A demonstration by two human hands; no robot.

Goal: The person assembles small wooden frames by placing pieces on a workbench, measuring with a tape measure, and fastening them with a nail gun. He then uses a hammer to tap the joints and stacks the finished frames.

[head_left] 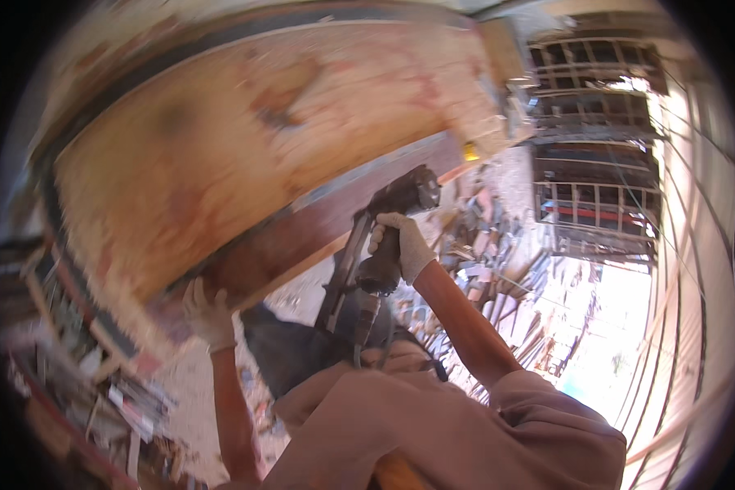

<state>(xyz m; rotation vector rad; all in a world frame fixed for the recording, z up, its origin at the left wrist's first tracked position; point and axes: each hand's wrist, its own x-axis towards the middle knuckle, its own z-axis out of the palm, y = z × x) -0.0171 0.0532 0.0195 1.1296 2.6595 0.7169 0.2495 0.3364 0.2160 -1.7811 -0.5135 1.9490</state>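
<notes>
My right hand, in a pale work glove, is wrapped round the handle of a dark nail gun. The tool is tilted, with its rounded head up to the right and its long magazine running down toward my body; an air hose fitting hangs below the handle. Across from it, my left hand, gloved too, rests with fingers apart against the near end of a reddish-brown wooden board. This board runs along the near side of a wide, light wooden worktop with reddish stains.
A small yellow object sits at the worktop's right end. Scattered wood offcuts cover the floor to the right. Dark racks stand beyond, beside a corrugated wall. More scrap wood lies at lower left.
</notes>
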